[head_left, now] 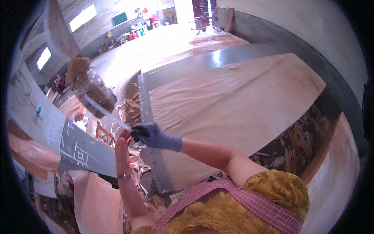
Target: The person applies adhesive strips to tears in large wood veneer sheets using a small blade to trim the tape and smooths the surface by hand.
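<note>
In the head view, my right hand (152, 136), in a grey-blue glove, is closed round the dark handle of a long-bladed knife (111, 118). Its pale straight blade points up and to the left, away from me. Close against the handle end of the blade is my left hand (122, 150), bare, with a band at the wrist. Its fingers look stretched upward; whether they touch the blade I cannot tell. Both hands are over the left edge of a table bearing a large, thin, pinkish wood veneer sheet (233, 97), which has a long crease across it.
Veneer scraps (136, 163) litter the floor below my hands, with more (298, 144) under the table's right side. To the left stand a grey panel with chalk marks (91, 152) and a wrapped bundle on a post (91, 85). Stacked veneer (97, 199) lies at lower left.
</note>
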Demonstrator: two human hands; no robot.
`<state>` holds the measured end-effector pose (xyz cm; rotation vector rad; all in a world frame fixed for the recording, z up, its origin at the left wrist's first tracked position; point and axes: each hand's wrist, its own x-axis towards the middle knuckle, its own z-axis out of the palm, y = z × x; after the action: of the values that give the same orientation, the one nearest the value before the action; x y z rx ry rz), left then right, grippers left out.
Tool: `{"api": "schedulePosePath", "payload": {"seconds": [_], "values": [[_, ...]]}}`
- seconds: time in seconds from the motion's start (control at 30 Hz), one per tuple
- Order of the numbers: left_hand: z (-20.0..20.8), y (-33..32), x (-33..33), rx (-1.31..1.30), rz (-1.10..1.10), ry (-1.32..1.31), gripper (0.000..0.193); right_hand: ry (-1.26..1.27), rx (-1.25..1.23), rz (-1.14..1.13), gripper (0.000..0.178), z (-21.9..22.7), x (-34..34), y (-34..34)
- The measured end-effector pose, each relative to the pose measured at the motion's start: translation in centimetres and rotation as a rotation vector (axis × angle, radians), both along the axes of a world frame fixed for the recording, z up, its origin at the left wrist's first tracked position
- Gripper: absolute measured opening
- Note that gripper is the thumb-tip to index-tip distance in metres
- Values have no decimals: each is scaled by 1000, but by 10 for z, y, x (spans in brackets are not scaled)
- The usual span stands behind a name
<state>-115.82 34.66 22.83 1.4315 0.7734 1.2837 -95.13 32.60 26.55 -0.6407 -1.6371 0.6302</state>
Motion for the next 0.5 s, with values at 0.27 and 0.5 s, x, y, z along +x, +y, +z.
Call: {"api": "schedulePosePath", "payload": {"seconds": [0.27, 0.5], "values": [[57, 0, 118, 94, -643, -703, 48, -166, 396, -278, 17, 14, 65, -65], [22, -126, 281, -264, -490, -8, 40, 427, -499, 37, 43, -23, 247, -187]]}}
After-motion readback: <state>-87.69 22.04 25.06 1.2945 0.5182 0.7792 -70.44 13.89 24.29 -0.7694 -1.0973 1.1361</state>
